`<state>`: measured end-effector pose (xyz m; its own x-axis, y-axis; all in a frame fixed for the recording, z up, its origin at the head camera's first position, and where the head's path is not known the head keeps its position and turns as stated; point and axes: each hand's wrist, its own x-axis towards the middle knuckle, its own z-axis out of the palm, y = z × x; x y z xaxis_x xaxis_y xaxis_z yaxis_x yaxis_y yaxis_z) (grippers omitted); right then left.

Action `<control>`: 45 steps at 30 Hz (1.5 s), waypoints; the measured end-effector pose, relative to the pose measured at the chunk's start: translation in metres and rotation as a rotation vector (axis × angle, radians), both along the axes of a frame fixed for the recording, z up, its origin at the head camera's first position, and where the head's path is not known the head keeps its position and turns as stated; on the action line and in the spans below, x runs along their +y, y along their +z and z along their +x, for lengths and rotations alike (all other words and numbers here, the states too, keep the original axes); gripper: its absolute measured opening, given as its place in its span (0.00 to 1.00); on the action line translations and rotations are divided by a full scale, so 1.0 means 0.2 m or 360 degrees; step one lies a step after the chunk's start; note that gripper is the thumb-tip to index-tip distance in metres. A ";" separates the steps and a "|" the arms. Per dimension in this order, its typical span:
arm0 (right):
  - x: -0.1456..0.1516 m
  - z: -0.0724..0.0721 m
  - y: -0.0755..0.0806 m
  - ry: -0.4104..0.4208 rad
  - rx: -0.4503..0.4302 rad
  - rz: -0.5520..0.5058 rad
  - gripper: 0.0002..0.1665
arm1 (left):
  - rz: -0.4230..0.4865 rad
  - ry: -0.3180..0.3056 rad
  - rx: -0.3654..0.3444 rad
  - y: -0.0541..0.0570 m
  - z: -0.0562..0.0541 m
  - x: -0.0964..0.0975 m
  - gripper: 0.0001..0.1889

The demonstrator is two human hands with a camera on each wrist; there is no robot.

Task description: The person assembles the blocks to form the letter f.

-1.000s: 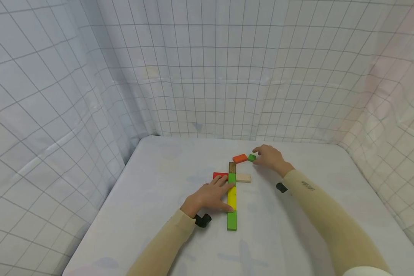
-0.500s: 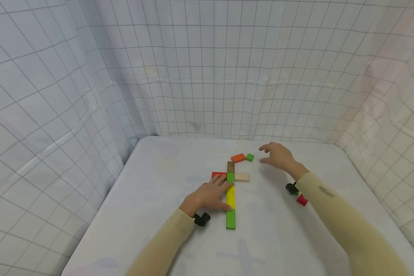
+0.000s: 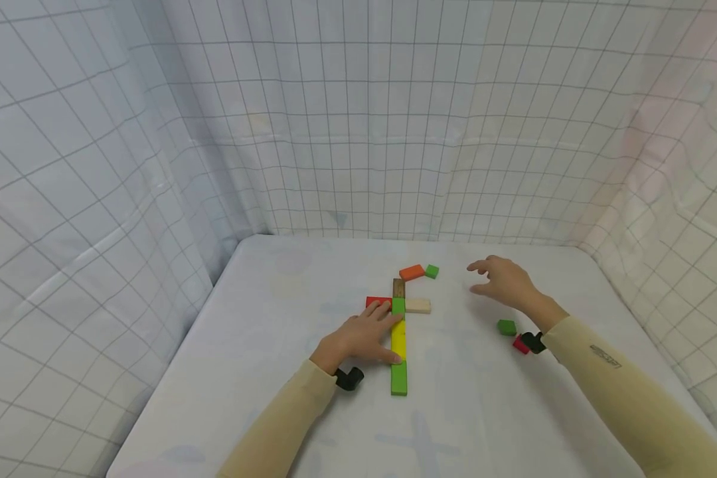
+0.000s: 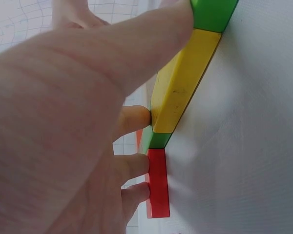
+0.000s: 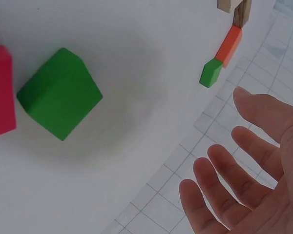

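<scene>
My left hand (image 3: 363, 338) rests spread over a line of blocks, its fingertips on the red block (image 4: 159, 187) and the thumb at the yellow block (image 3: 398, 340). Green blocks touch both ends of the yellow one, the near green block (image 3: 399, 378) lying closest to me. Beyond them come a brown block (image 3: 399, 288), an orange block (image 3: 411, 272) and a small green block (image 3: 432, 271). A pale wooden block (image 3: 418, 306) sticks out to the right. My right hand (image 3: 504, 284) hovers with parted fingers, holding nothing, right of the small green block.
Below the right wrist, a loose green block (image 3: 506, 327) lies beside a red block (image 3: 520, 344), partly covered by the wrist camera. White cloth covers the table (image 3: 263, 305). Grid-patterned curtains (image 3: 358, 133) rise along the back and both sides.
My right hand has drawn away to the right from the small green block, which stays beside the orange one. Loose green and red blocks came into sight. The left hand has stayed put.
</scene>
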<state>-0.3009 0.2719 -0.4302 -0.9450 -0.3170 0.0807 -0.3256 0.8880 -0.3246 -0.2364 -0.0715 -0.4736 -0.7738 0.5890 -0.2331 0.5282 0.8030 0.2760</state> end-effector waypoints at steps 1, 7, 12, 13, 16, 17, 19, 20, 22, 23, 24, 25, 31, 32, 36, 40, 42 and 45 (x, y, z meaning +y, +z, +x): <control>0.01 0.01 -0.01 0.0008 0.0003 -0.0005 0.28 | -0.0002 -0.0001 -0.0003 0.00 0.00 0.00 0.50; 0.05 0.07 -0.04 0.0013 -0.0004 -0.0039 0.29 | -0.0016 0.0003 -0.0003 0.00 0.00 -0.01 0.50; 0.08 0.12 -0.06 0.0012 -0.0024 -0.0035 0.29 | -0.0007 -0.0001 -0.0009 -0.01 -0.01 -0.01 0.50; 0.09 0.13 -0.06 0.0008 -0.0031 -0.0035 0.29 | -0.0003 -0.0002 -0.0013 -0.01 -0.01 -0.01 0.50; 0.11 0.16 -0.09 0.0004 -0.0056 -0.0048 0.28 | 0.0003 -0.0005 -0.0015 -0.01 -0.01 -0.01 0.50; 0.11 0.17 -0.09 0.0001 -0.0063 -0.0054 0.28 | 0.0000 -0.0006 -0.0014 -0.01 -0.01 -0.01 0.50; 0.13 0.19 -0.11 -0.0006 -0.0070 -0.0053 0.28 | -0.0002 -0.0006 -0.0015 -0.01 -0.01 -0.01 0.50; 0.13 0.20 -0.12 -0.0006 -0.0073 -0.0053 0.28 | -0.0004 -0.0005 -0.0016 0.00 -0.01 -0.01 0.50; 0.14 0.21 -0.13 -0.0021 -0.0080 -0.0057 0.28 | -0.0009 -0.0005 -0.0016 0.00 -0.01 -0.01 0.50; 0.15 0.22 -0.13 -0.0025 -0.0087 -0.0058 0.28 | -0.0010 -0.0005 -0.0017 0.01 -0.01 -0.01 0.50; 0.16 0.23 -0.14 -0.0028 -0.0089 -0.0052 0.27 | -0.0010 -0.0005 -0.0019 0.01 -0.01 -0.01 0.50; 0.16 0.24 -0.15 -0.0029 -0.0096 -0.0053 0.27 | -0.0010 -0.0005 -0.0020 0.01 -0.01 -0.01 0.50; 0.20 0.29 -0.19 -0.0045 -0.0125 -0.0041 0.27 | -0.0010 -0.0014 -0.0019 0.01 -0.01 0.00 0.51; 0.20 0.30 -0.19 -0.0050 -0.0131 -0.0038 0.28 | -0.0010 -0.0012 -0.0022 0.01 -0.01 0.00 0.51; 0.22 0.32 -0.22 -0.0061 -0.0152 -0.0042 0.29 | -0.0003 0.0000 -0.0032 0.01 -0.01 -0.01 0.51; 0.22 0.33 -0.23 -0.0067 -0.0150 -0.0059 0.28 | 0.0009 0.0006 -0.0038 0.01 0.00 -0.01 0.51; 0.23 0.34 -0.23 -0.0066 -0.0148 -0.0064 0.28 | 0.0009 0.0003 -0.0037 0.01 0.00 -0.01 0.51; 0.23 0.34 -0.23 -0.0064 -0.0152 -0.0074 0.26 | 0.0001 -0.0004 -0.0038 0.01 -0.01 0.00 0.51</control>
